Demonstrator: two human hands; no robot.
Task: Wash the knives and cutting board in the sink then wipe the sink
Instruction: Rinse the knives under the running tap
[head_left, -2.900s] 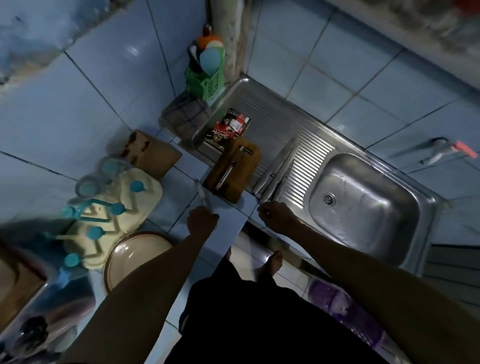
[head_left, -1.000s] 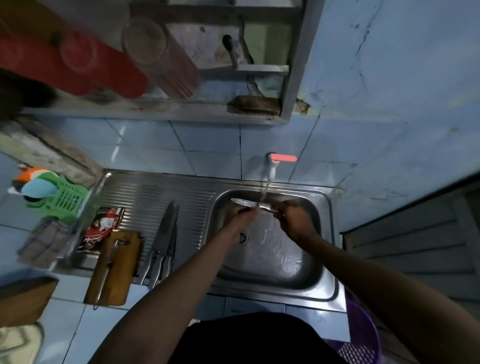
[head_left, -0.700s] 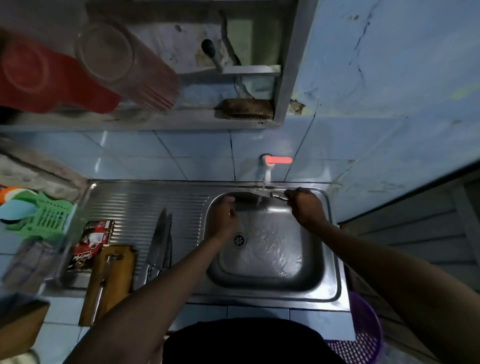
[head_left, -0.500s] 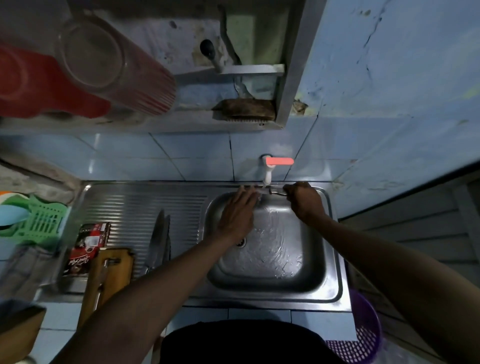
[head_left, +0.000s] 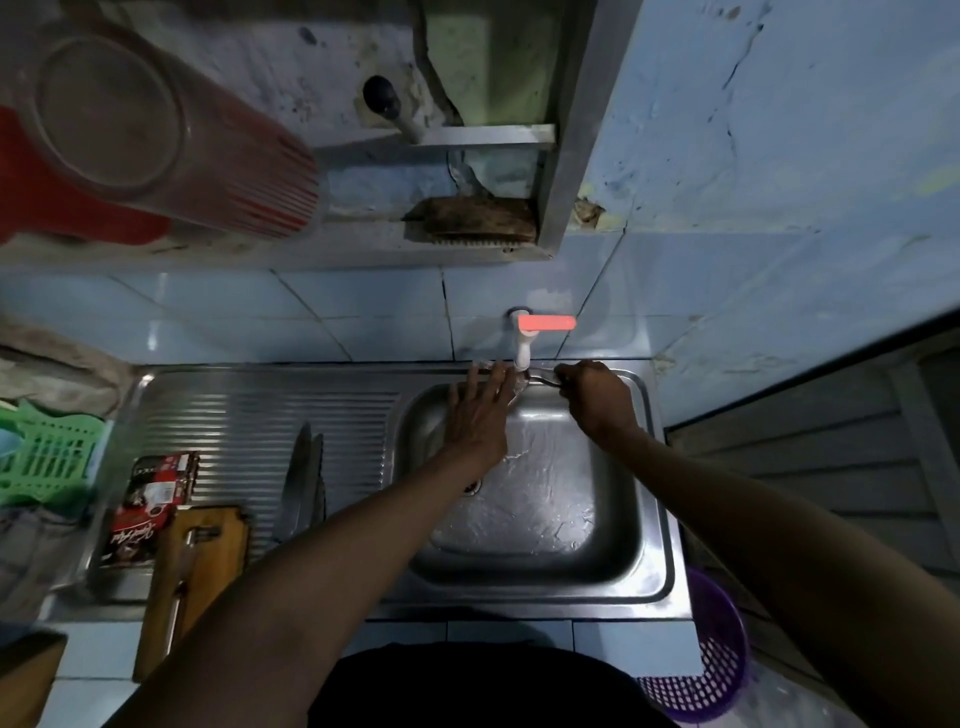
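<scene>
A small knife (head_left: 535, 378) lies level under the tap (head_left: 523, 343) at the upper rim of the sink (head_left: 657, 519), above the frame's middle. The right hand (head_left: 597, 397) grips its handle end with curled fingers. The left hand (head_left: 480, 415) is spread flat, fingers straight, its fingertips at the blade where the water falls. Water ripples over the basin floor. Left of the basin, two larger knives (head_left: 304, 483) rest side by side on the ribbed drainboard. Farther left, at the lower left of the frame, the wooden cutting board (head_left: 208, 561) lies with another knife (head_left: 182, 587) on top, beside a red packet (head_left: 148, 504). A green basket (head_left: 47, 457) sits at the left edge, a purple basket (head_left: 711, 670) at lower right.
</scene>
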